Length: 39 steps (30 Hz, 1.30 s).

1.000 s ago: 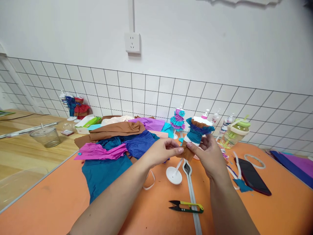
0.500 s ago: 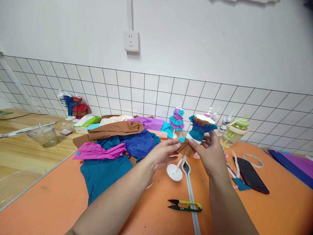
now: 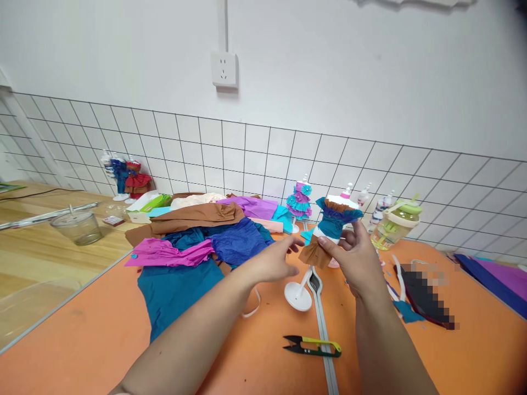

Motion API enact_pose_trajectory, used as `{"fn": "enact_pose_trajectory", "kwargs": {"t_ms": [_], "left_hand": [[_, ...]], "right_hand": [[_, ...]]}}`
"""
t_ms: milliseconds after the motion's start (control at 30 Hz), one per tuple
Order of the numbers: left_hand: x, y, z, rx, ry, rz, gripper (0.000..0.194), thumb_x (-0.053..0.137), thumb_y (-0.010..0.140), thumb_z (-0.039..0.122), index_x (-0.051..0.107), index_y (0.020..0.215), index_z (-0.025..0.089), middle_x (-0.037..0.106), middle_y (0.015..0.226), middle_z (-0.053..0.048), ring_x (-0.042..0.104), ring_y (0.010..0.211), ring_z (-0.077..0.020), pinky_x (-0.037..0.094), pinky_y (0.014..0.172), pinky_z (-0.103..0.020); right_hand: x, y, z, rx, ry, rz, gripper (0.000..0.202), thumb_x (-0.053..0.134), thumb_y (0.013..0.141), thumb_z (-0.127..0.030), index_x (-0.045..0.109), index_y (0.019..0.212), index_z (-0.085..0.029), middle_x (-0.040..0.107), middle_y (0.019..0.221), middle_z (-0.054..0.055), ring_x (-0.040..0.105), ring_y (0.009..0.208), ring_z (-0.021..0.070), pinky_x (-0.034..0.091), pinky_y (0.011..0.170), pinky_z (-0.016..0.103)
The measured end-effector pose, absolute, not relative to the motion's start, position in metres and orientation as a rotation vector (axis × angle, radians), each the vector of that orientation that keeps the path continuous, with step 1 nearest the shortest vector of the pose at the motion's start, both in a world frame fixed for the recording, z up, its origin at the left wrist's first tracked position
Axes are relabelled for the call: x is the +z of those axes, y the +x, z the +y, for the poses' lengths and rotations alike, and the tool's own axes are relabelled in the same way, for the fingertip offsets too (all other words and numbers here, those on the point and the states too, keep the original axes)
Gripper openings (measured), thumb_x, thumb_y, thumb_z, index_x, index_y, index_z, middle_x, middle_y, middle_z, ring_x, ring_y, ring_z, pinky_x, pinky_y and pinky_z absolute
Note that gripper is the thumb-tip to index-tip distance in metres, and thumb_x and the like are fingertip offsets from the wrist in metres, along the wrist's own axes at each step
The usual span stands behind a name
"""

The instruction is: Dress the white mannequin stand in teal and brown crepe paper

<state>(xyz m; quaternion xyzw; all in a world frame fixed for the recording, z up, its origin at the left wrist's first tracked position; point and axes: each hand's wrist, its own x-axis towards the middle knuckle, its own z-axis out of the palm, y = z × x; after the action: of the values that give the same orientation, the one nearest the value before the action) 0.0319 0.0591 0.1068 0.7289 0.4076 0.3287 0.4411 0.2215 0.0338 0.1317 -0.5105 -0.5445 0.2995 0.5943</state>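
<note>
A small white dress form point(image 3: 328, 232) on a stand with a round white base point(image 3: 298, 297) wears teal, blue and brown crepe paper at its top. My right hand point(image 3: 354, 254) grips it from the right, the thumb pressing a pleated brown paper piece point(image 3: 313, 253) against its lower front. Just left of that brown piece, my left hand point(image 3: 284, 259) has its fingers apart and holds nothing. Yellow-and-black thread snips point(image 3: 312, 345) lie on the orange mat point(image 3: 263, 362) below the hands.
Crepe paper sheets point(image 3: 181, 291) are heaped at the left. Behind stands a purple and teal decorated form point(image 3: 299, 201). On the right are a green-lidded bottle point(image 3: 396, 224), a dark phone point(image 3: 426, 296) and paper scraps. A glass cup point(image 3: 78, 227) stands at the far left.
My left hand has let go of the brown paper, and its fingers have spread. The dress form has tipped slightly more upright in my right hand.
</note>
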Motion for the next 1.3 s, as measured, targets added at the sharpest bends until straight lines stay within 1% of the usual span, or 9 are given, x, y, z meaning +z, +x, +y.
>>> {"fn": "enact_pose_trajectory", "kwargs": {"t_ms": [100,267,400,500,600,700,767,1033,1300], "left_hand": [[0.124,0.007,0.057,0.631,1.971,1.143,0.087,0.078,0.058,0.016,0.047,0.138,0.022,0.046,0.143,-0.015,0.034,0.136,-0.0389,0.032,0.107,-0.050],[0.134,0.000,0.054,0.787,1.713,0.621,0.070,0.068,0.082,0.035,0.039,0.145,0.025,0.042,0.149,-0.013,0.043,0.134,-0.0296,0.042,0.102,-0.042],[0.122,0.017,0.060,0.895,1.524,0.591,0.069,0.081,0.070,0.033,0.054,0.132,0.020,0.064,0.119,-0.012,0.060,0.110,-0.0255,0.048,0.092,-0.039],[0.120,0.021,0.062,0.957,1.378,0.606,0.069,0.086,0.062,0.027,0.058,0.125,0.016,0.068,0.095,-0.008,0.064,0.097,-0.0217,0.049,0.088,-0.037],[0.126,0.017,0.062,1.049,1.274,0.585,0.065,0.085,0.062,0.023,0.057,0.121,0.017,0.069,0.092,-0.006,0.066,0.091,-0.0201,0.049,0.086,-0.035],[0.131,0.014,0.063,1.234,1.194,0.617,0.059,0.083,0.063,0.019,0.057,0.115,0.017,0.068,0.096,-0.006,0.065,0.090,-0.0190,0.048,0.082,-0.032],[0.132,0.014,0.064,1.299,1.151,0.619,0.053,0.082,0.061,0.017,0.059,0.108,0.016,0.068,0.101,-0.007,0.064,0.093,-0.0198,0.047,0.081,-0.031],[0.131,0.014,0.066,1.271,1.120,0.658,0.047,0.082,0.059,0.017,0.060,0.101,0.014,0.066,0.113,-0.012,0.063,0.103,-0.0247,0.048,0.084,-0.034],[0.131,0.019,0.067,1.314,1.169,0.646,0.044,0.083,0.057,0.015,0.058,0.095,0.013,0.069,0.102,-0.010,0.066,0.096,-0.0228,0.048,0.085,-0.033]], "right_hand": [[0.132,0.219,0.033,0.753,-1.159,-1.281,0.063,0.081,0.064,-0.041,0.049,0.115,-0.025,0.060,0.091,0.002,0.060,0.073,0.0164,0.048,0.063,0.028],[0.129,0.208,0.031,0.818,-1.124,-1.331,0.070,0.081,0.064,-0.042,0.050,0.125,-0.027,0.061,0.086,0.000,0.054,0.067,0.0154,0.047,0.059,0.029],[0.123,0.199,0.029,0.924,-1.075,-1.347,0.079,0.080,0.065,-0.041,0.046,0.135,-0.028,0.060,0.086,-0.001,0.048,0.057,0.0117,0.043,0.050,0.026],[0.123,0.195,0.026,0.942,-1.069,-1.351,0.080,0.077,0.068,-0.046,0.042,0.138,-0.029,0.060,0.098,0.002,0.049,0.056,0.0104,0.039,0.045,0.024],[0.125,0.193,0.021,0.621,-1.178,-1.332,0.064,0.074,0.070,-0.050,0.052,0.125,-0.026,0.059,0.095,0.002,0.046,0.054,0.0092,0.039,0.047,0.024],[0.128,0.190,0.014,0.324,-1.342,-1.460,0.034,0.066,0.077,-0.053,0.067,0.088,-0.020,0.057,0.067,-0.001,0.045,0.052,0.0111,0.038,0.050,0.025],[0.128,0.185,0.012,0.324,-1.379,-1.615,0.035,0.059,0.083,-0.052,0.069,0.075,-0.020,0.060,0.061,0.000,0.050,0.054,0.0138,0.039,0.052,0.026],[0.119,0.177,0.021,0.493,-1.438,-1.642,0.027,0.060,0.082,-0.046,0.071,0.086,-0.022,0.073,0.082,0.003,0.063,0.068,0.0187,0.046,0.060,0.028],[0.120,0.184,0.026,0.585,-1.446,-1.599,0.024,0.063,0.077,-0.044,0.069,0.080,-0.020,0.066,0.071,0.001,0.052,0.056,0.0145,0.041,0.054,0.027]]}}
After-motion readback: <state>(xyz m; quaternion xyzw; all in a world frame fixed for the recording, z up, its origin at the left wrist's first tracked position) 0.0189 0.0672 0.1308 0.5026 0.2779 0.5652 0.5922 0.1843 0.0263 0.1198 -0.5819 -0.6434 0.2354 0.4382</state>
